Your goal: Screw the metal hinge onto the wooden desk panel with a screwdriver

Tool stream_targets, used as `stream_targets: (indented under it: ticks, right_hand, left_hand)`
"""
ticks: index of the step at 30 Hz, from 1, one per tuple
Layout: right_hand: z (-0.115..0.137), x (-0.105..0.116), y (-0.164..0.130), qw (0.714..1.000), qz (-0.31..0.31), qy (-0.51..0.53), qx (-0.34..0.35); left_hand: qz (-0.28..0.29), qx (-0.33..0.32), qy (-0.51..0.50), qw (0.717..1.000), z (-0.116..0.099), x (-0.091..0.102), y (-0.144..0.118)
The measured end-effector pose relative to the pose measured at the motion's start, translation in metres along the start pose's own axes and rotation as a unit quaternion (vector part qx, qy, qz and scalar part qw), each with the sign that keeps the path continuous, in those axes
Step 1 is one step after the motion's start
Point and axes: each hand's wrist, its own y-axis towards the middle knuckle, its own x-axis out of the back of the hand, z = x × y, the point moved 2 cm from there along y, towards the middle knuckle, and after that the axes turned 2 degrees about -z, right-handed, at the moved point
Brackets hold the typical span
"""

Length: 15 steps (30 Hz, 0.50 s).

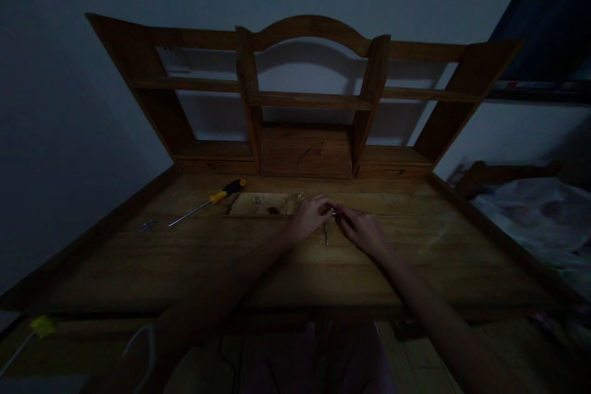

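Head view dim, left hand, right hand pinching indistinct small metal piece

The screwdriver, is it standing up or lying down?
Lying down. The screwdriver rests flat on the desk, away from both hands.

Dim room: wooden desk with shelved hutch against a pale wall.

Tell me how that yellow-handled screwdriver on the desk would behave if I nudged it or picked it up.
The screwdriver looks stiff: a thin straight metal shaft in a thick yellow and black handle. It lies flat on the wooden desk, so a sideways nudge would probably roll it. It is likely handle-heavy, tipping that way if lifted by the shaft.
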Motion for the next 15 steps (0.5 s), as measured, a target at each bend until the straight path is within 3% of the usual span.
stream_targets:
  ticks: [15]
  right_hand:
    - [0.0003,0.0005,0.0003,1.0,0.0,0.0,0.005]
  left_hand:
    - [-0.01,0.046,-0.023,0.999,-0.0001,-0.0016,0.0025]
